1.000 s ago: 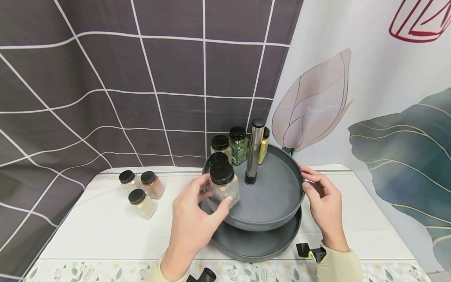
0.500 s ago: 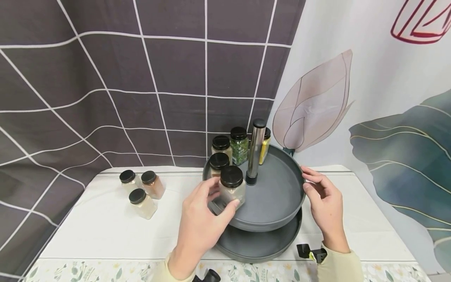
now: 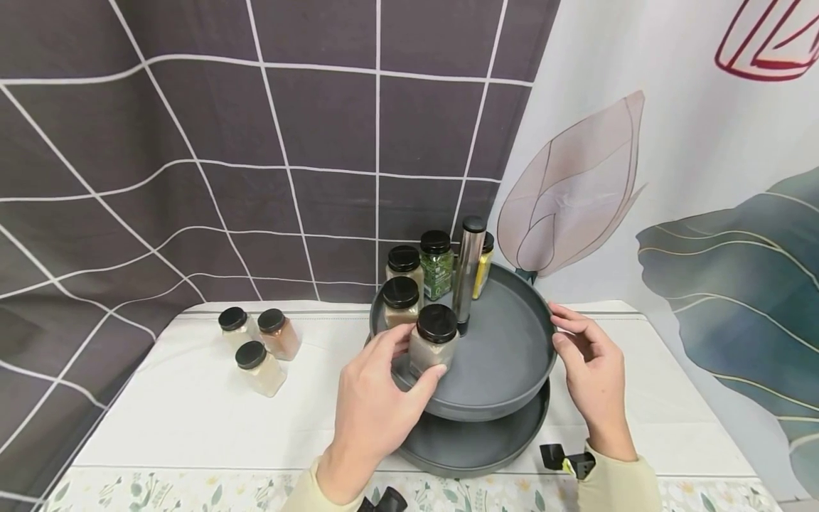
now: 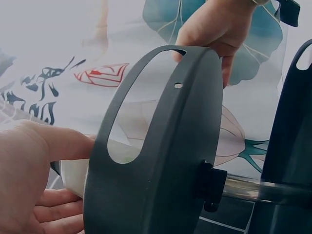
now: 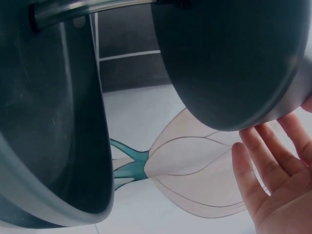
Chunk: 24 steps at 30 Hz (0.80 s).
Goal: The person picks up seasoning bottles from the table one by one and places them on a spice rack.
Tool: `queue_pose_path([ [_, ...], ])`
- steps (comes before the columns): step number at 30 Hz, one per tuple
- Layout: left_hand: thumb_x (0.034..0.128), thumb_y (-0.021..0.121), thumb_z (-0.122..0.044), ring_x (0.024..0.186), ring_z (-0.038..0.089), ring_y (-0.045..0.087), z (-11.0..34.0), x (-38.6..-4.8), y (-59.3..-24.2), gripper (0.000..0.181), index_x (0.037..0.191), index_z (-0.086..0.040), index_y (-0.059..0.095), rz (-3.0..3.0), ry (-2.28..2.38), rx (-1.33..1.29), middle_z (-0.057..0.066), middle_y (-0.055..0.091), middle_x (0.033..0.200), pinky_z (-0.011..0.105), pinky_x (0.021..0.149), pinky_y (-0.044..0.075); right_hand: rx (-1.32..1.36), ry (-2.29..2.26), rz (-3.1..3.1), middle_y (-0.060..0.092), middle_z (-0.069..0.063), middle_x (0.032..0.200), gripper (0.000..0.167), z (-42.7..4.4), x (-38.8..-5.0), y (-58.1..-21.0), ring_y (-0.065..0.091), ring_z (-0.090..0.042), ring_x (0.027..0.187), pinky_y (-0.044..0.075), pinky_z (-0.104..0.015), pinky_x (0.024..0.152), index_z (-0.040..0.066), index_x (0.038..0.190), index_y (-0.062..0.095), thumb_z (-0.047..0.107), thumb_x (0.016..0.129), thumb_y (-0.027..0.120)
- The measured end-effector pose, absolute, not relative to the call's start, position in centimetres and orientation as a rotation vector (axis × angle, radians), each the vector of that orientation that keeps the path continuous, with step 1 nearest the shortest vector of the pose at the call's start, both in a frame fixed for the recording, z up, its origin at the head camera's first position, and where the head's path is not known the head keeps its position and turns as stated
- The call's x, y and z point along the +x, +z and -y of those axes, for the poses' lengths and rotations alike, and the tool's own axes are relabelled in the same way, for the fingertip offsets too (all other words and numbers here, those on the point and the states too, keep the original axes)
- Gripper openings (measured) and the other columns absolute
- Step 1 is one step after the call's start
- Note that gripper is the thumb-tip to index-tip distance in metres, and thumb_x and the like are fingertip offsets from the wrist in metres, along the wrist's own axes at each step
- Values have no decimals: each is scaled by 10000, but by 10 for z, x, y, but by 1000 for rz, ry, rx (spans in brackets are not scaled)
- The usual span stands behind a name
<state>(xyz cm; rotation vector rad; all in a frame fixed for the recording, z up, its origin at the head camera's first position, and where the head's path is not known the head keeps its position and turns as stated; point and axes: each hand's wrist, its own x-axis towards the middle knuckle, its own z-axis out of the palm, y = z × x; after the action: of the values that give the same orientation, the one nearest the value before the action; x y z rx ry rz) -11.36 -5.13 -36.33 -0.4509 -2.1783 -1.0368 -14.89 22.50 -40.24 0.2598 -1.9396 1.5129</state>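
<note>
My left hand (image 3: pixel 377 405) grips a clear spice jar (image 3: pixel 432 353) with a black lid, thumb in front and fingers behind. This jar stands upright at the left front of the upper tier (image 3: pixel 505 355) of a grey two-tier rack; whether its base touches the tier cannot be told. In the left wrist view the tier's wall (image 4: pixel 146 195) hides much of the jar. My right hand (image 3: pixel 591 373) holds the tier's right rim between thumb and fingertips, with fingers (image 5: pixel 265 151) against its underside in the right wrist view. Just behind the gripped jar is a brownish jar (image 3: pixel 400 313).
A pale jar (image 3: pixel 404 264), a green herb jar (image 3: pixel 437 267) and a yellow-labelled jar (image 3: pixel 483 274) stand behind, around the metal post (image 3: pixel 469 277). The lower tier (image 3: pixel 473 448) sits below. Three more jars (image 3: pixel 262 370) stand on the white tabletop (image 3: pixel 192 405) at left.
My left hand has carried its jar rightward and slightly lower on the upper tier, uncovering the brownish jar behind it. My right hand has stayed at the rim.
</note>
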Motion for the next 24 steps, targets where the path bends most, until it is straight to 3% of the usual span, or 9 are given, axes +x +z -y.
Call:
queue_pose_path([
  [18,729,894,-378,805,162,704,56,-117,-365,550,1109,-35,691,2144,-817,-505,30,709,998,327,641,593,259,1509,1944,679,-87,1253,208,-226,-150,-403,649,-94,1119,507,-158,938,-132,1086,666,-155,909,561],
  [24,741,888,-390,834,184,713,59,-116,-364,559,1112,-25,684,2142,-770,-538,51,712,1018,335,660,604,255,1497,1949,679,-87,1252,209,-226,-149,-403,648,-86,1116,506,-151,924,-132,1085,665,-159,909,554],
])
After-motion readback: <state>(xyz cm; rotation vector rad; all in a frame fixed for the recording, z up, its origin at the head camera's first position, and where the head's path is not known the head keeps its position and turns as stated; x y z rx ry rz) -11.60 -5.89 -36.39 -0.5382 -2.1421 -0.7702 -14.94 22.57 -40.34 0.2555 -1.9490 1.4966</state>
